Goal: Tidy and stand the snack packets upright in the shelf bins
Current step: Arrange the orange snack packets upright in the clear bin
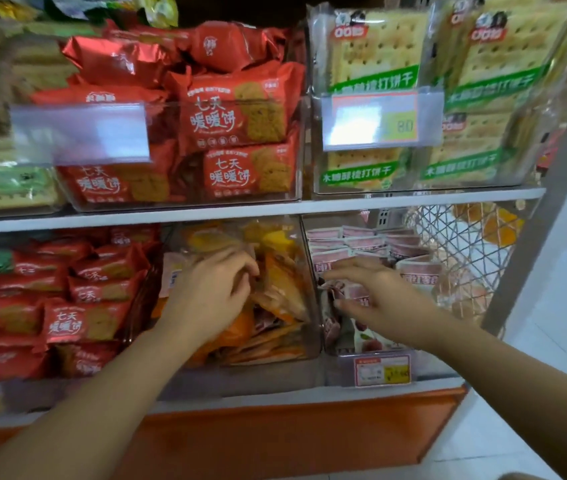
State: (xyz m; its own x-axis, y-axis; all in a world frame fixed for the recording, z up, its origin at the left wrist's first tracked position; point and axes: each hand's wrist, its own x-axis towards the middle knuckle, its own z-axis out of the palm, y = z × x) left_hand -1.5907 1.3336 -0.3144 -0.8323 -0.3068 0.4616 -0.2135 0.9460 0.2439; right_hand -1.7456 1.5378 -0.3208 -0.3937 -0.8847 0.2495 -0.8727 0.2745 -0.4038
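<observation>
On the lower shelf a clear middle bin (310, 271) holds several orange and yellow snack packets (282, 289) that lean and lie in a loose pile. My left hand (209, 292) reaches into this bin, its fingers curled down among the packets; whether it grips one is hidden. To its right a second clear bin (330, 372) holds several pink and white packets (361, 244), most standing in rows at the back. My right hand (379, 292) hovers over the front of that bin with fingers spread and straight, holding nothing.
Red biscuit packets (84, 320) fill the lower left bin. The upper shelf carries bins of red biscuit packets (237, 116) and green-labelled cracker packs (372, 64), each bin with a price tag holder. A wire mesh panel (462, 244) closes the shelf's right end; white floor lies beyond.
</observation>
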